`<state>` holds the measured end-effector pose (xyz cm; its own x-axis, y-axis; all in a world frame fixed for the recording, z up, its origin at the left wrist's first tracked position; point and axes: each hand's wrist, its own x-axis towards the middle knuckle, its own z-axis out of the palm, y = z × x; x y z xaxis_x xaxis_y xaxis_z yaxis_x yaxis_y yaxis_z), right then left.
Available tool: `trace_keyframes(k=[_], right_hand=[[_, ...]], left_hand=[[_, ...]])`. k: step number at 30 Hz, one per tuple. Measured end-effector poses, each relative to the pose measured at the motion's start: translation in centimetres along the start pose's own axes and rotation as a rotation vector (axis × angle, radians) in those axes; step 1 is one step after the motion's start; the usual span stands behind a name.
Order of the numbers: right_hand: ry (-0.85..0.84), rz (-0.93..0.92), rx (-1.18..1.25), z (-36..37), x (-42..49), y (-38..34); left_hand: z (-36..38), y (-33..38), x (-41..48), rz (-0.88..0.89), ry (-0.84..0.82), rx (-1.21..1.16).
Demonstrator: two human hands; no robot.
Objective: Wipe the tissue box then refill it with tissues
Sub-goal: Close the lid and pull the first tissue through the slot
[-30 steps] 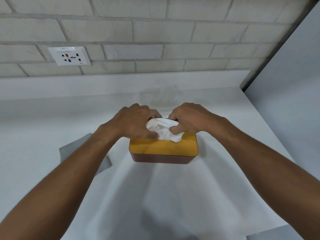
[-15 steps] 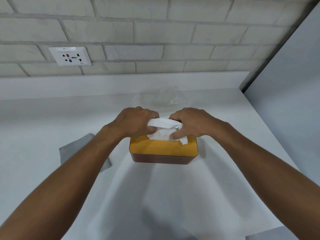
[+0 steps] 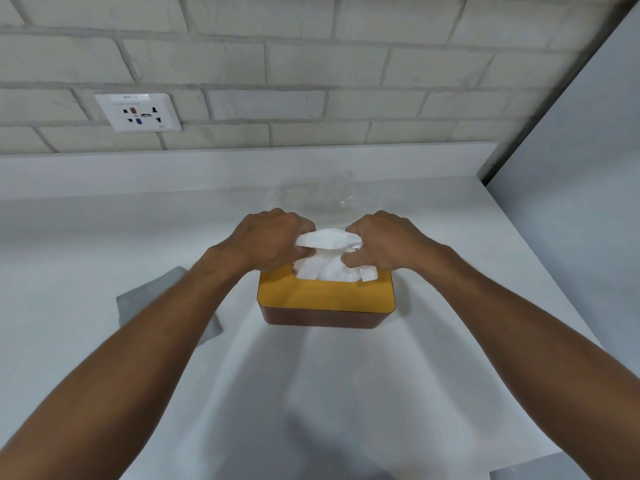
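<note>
A tissue box with a yellow wooden lid and brown sides stands on the white counter. A white tissue sticks up out of the lid. My left hand grips the tissue's left side. On its right side my right hand pinches it, thumb in front. Both hands hover over the far half of the lid and hide that part of it.
A grey cloth lies on the counter to the box's left, partly under my left forearm. Crumpled clear plastic wrap lies behind the box. A wall socket sits on the brick wall. A grey panel bounds the right side.
The tissue has been drawn up and spread wider between both hands. The hands stay over the box, shifted only slightly.
</note>
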<state>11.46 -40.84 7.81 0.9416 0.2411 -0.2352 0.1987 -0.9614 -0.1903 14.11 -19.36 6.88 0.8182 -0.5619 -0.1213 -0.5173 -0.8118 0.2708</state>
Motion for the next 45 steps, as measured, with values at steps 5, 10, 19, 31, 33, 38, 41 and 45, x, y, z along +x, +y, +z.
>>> trace_keyframes(k=[5,10,19,31,33,38,41,45], right_hand=[[0.018,0.002,0.022,0.0,0.0,-0.1],[-0.035,0.001,0.023,-1.5,-0.4,-0.6],[-0.026,-0.003,0.034,-3.8,-1.1,-0.2],[-0.085,-0.004,0.243,-5.1,-1.7,0.0],[-0.047,-0.002,0.287,-5.9,-2.0,0.7],[-0.001,-0.025,0.374,-8.0,-2.3,1.6],[0.100,-0.011,0.393,-9.1,-2.1,1.8],[0.285,-0.005,0.380,-10.6,-1.7,1.8]], left_hand=[[0.2,0.0,-0.2,0.001,-0.022,-0.012],[-1.0,-0.1,-0.4,0.035,-0.044,-0.027],[-2.5,0.5,-0.1,0.107,-0.023,0.010],[-3.2,-1.0,0.1,0.075,0.034,-0.219],[-3.9,-1.6,0.3,0.083,0.078,-0.332],[-6.3,-2.3,0.4,0.079,0.035,-0.417],[-7.6,-2.4,0.9,0.037,0.107,-0.420],[-9.1,-2.1,1.4,-0.005,0.227,-0.399]])
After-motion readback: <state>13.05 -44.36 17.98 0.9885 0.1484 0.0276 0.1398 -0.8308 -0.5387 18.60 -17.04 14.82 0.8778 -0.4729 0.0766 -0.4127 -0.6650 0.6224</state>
